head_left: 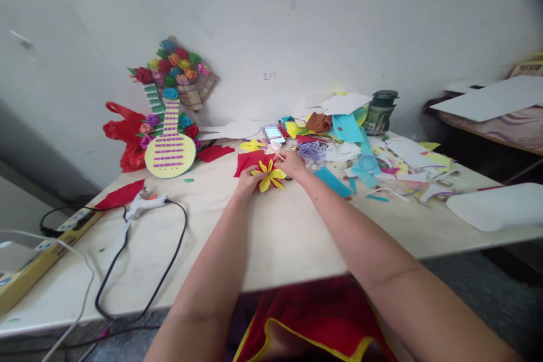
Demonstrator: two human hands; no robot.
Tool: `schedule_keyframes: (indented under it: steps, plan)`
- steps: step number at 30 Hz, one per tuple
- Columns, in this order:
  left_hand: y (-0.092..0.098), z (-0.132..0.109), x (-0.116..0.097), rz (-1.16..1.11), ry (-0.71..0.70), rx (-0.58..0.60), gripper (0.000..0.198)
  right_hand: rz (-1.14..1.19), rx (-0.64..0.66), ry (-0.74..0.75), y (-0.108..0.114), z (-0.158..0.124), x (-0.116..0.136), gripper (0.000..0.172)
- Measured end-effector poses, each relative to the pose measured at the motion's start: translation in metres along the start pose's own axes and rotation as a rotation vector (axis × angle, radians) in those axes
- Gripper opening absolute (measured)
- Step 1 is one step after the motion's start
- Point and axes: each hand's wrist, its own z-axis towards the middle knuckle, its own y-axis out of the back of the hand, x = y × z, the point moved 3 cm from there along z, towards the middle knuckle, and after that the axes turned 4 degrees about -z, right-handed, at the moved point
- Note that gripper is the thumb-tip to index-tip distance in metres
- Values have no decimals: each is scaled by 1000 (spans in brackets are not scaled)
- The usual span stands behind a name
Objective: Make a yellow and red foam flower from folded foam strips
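Observation:
A yellow flower (270, 176) with pointed petals, seemingly cut from paper or foam sheet, is at the middle of the table. My left hand (248, 182) pinches its left petals between the fingertips. On the other side, my right hand (292, 165) is closed, with a thin pale stick (280, 156) showing between its fingers above the flower. Red sheet (246, 163) lies just behind and under the flower. The undersides of the petals and some fingertips are hidden.
A glue gun (146, 203) with a black cord lies left, near a yellow power strip (55, 257). Behind stands a yellow guitar-shaped craft (170, 155) with flowers. Scraps (407, 155), purple string (311, 151) and a green jar (380, 113) sit right, with a white roll (498, 206).

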Motion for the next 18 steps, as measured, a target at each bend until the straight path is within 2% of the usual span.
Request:
schedule_keyframes:
  steps: [4,11,15,18]
  plan:
    - [-2,-2,-2,-11,-10,25,32,-65,-54,12,3,-1,3,17]
    - [-1,0,-3,-13,-43,-21,31,-52,21,22,8,-8,12,13]
    - [0,0,-3,7,-53,-37,29,10,101,55,8,-10,14,29]
    - [-1,0,-3,22,-53,-43,29,1,93,17,6,-9,10,30]
